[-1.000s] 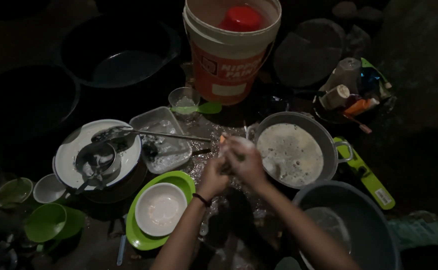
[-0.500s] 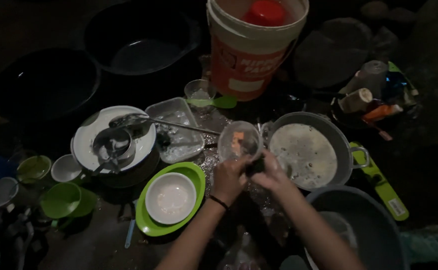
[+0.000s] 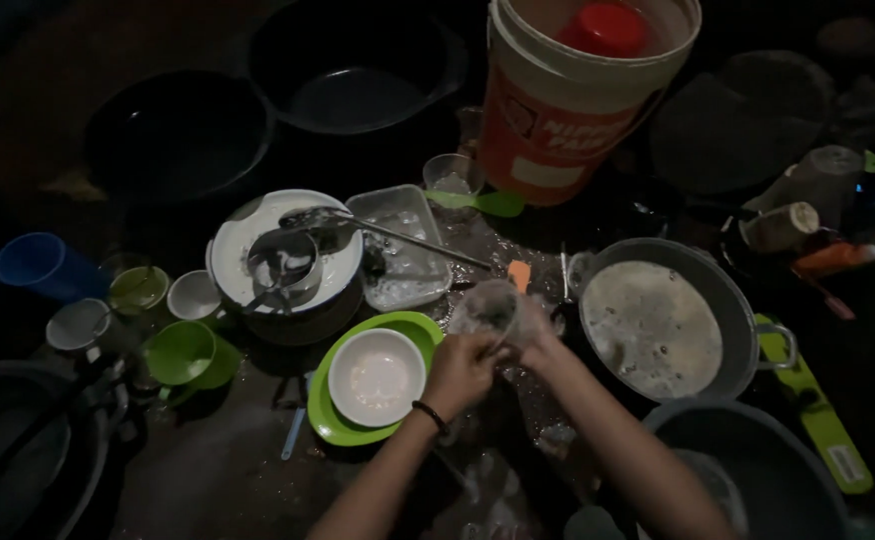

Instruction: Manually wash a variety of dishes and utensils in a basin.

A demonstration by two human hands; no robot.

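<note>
My left hand (image 3: 461, 370) grips the lower edge of a clear plastic container (image 3: 488, 308) held up over the wet ground. My right hand (image 3: 536, 340) is closed against the container's right side; what it holds is too dark to tell, perhaps a sponge. A black band sits on my left wrist. Just left of my hands lies a green plate (image 3: 333, 420) with a white bowl (image 3: 377, 376) on it. A metal pot of soapy water (image 3: 658, 325) stands right of my hands.
An orange-and-white bucket (image 3: 558, 120) with a red scoop floating in it stands at the back. A white plate (image 3: 233, 260) carries a metal cup and ladle; a clear tray (image 3: 398, 250) sits beside it. Green and white cups (image 3: 183, 350) crowd the left. Dark basins (image 3: 358, 70) lie behind; a grey basin (image 3: 758, 450) is at lower right.
The view has swung left, so everything sits further right in frame. The container has tilted and dropped slightly between my hands, which have stayed on it.
</note>
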